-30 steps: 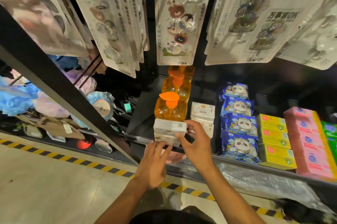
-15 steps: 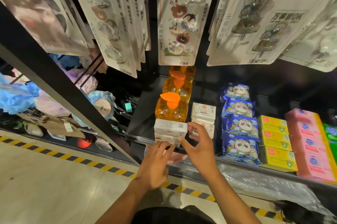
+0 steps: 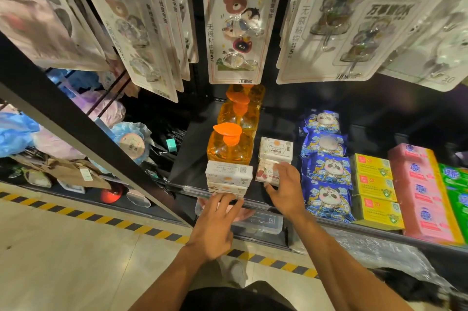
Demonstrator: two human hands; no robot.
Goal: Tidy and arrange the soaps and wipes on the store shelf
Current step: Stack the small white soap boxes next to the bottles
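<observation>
A stack of white soap boxes stands at the front edge of the black shelf. My left hand touches the bottom of that stack with straight fingers. To its right lies a soap box with red cherries, and my right hand grips it, fingers over its right side. Another white soap box sits just behind it. Orange pump bottles line up behind the stack.
Blue panda wipe packs run in a row to the right, then yellow boxes, pink packs and green packs. Hook cards hang overhead. A clear plastic box sits below the shelf edge.
My right hand left the white stack and moved right onto the cherry soap box. My left hand stayed at the foot of the stack.
</observation>
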